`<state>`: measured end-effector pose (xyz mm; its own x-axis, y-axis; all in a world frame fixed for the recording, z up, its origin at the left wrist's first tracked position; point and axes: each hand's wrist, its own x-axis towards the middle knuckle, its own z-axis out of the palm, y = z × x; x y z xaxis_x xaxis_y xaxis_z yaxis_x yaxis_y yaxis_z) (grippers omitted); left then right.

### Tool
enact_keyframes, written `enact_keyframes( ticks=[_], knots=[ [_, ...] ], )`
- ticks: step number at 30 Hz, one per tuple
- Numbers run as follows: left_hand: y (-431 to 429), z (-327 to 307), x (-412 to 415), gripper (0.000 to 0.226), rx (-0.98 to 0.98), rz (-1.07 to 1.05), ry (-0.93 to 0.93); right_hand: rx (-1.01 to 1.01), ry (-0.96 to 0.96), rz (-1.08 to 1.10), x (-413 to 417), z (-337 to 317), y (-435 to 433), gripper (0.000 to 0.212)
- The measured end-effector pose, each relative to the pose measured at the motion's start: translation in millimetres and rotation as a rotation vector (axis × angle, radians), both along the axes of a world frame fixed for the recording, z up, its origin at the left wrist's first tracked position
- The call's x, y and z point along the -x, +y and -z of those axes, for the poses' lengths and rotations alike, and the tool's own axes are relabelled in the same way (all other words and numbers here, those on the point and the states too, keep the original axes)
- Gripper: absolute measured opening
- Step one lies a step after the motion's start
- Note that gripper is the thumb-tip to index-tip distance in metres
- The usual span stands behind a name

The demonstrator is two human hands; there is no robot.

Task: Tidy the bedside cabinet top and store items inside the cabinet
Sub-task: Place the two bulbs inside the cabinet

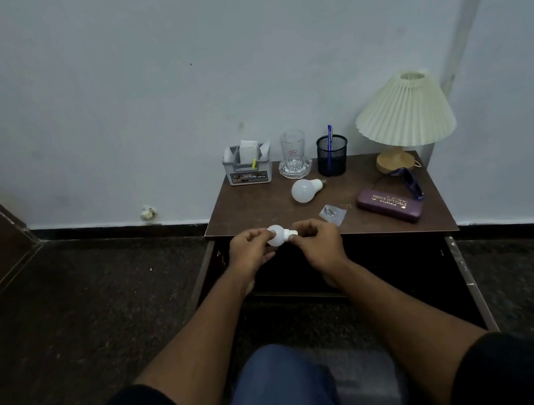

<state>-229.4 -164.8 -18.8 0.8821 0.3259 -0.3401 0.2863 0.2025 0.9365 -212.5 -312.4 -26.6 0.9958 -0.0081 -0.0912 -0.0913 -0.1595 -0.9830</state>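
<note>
A small white bulb [279, 235] is held between both hands just in front of the brown cabinet top's [252, 208] front edge. My left hand [252, 249] grips its round globe; my right hand [318, 241] pinches its base. A larger white bulb [305, 190] lies on the top, further back. A purple spectacle case [390, 205] lies at the right, with purple glasses [411, 182] behind it. A small clear packet [332, 214] lies near my right hand. Below my hands the cabinet's inside [390, 274] is dark and open.
Along the back stand a grey holder with papers [247, 167], a clear glass on a glass dish [294, 154], a black mesh cup with a blue pen [332, 154] and a pleated cream lamp [403, 116]. The wall is right behind; dark floor lies to the left.
</note>
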Motion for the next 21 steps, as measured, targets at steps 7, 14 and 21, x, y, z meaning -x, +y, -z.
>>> enact_keyframes(
  ticks=[7, 14, 21],
  knots=[
    [8, 36, 9, 0.022, -0.05, 0.015, 0.061, 0.019, 0.094, 0.041, 7, 35, 4, 0.022],
    [9, 73, 14, 0.023, -0.116, 0.003, 0.101, 0.098, 0.165, 0.053, 5, 72, 4, 0.016],
    [9, 106, 7, 0.025, -0.185, -0.031, 0.119, 0.198, 0.197, 0.044, -4, 95, 12, 0.013]
  ],
)
